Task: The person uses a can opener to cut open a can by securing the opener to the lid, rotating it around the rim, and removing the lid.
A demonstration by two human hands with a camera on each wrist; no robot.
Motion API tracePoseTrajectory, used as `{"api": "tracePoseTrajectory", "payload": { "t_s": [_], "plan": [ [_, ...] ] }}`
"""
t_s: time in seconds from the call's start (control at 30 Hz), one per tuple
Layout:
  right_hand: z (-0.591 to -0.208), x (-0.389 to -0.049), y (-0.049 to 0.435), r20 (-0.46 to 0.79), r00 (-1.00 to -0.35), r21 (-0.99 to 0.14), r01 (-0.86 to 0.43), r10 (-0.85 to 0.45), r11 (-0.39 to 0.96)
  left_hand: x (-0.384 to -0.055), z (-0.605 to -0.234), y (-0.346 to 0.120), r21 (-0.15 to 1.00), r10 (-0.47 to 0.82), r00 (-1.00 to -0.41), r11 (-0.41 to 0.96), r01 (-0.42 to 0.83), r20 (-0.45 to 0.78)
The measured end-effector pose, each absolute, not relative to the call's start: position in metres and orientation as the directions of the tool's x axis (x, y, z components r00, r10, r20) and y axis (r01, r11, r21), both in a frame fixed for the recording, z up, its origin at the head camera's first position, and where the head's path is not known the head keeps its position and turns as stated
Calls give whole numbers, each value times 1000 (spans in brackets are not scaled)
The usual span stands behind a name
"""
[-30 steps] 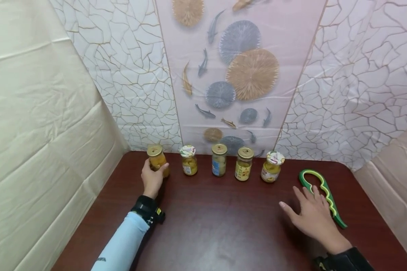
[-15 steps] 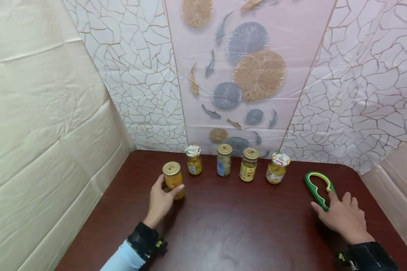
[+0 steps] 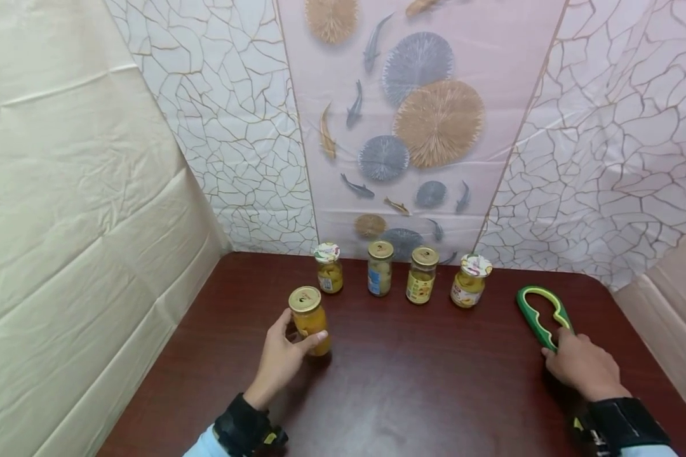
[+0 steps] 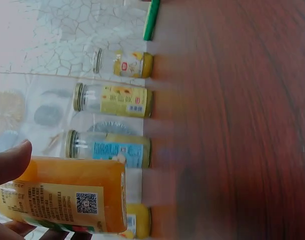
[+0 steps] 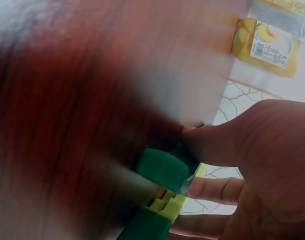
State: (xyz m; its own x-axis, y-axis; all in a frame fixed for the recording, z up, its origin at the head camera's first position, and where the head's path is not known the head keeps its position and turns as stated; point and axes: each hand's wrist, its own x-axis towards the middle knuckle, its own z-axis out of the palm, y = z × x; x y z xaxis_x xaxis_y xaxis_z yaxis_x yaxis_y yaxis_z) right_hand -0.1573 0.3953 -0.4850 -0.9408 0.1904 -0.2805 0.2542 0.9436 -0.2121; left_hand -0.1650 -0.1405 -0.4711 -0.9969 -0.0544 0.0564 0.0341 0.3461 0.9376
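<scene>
My left hand [image 3: 280,358] holds an upright glass jar of orange-yellow fruit [image 3: 311,324] with a gold lid, thumb on one side and fingers on the other. In the left wrist view the jar's label [image 4: 67,202] shows a QR code and its base sits off the tabletop. On the right, my right hand [image 3: 585,368] grips the handle end of a green jar opener [image 3: 540,334] with a lime-yellow wavy inner edge. In the right wrist view, the thumb and fingers close around the opener [image 5: 162,170]; its loop points away from me.
Along the back of the brown table [image 3: 411,387] stand several jars: one with a patterned white lid [image 3: 329,274], two gold-lidded ones [image 3: 380,273] [image 3: 420,279], and another patterned-lid jar [image 3: 470,284]. A patterned cloth [image 3: 251,158] hangs behind, a cream cloth [image 3: 91,254] at left.
My left hand has brought the gold-lidded jar from the back left toward the front and right. My right hand has moved right and gone from spread fingers to gripping the jar opener.
</scene>
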Motion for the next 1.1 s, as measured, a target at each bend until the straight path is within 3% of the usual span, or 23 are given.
{"api": "tracePoseTrajectory", "payload": {
  "t_s": [0.5,1.1],
  "plan": [
    [-474,-157,398,-320,-930,-237,264,181,935,-167,-475,-131,942,-53,-998,334,9,28],
    [-474,-135,395,-150,-947,-375,320,283,870,-172,-473,-121,956,-11,-998,291,50,55]
  ]
}}
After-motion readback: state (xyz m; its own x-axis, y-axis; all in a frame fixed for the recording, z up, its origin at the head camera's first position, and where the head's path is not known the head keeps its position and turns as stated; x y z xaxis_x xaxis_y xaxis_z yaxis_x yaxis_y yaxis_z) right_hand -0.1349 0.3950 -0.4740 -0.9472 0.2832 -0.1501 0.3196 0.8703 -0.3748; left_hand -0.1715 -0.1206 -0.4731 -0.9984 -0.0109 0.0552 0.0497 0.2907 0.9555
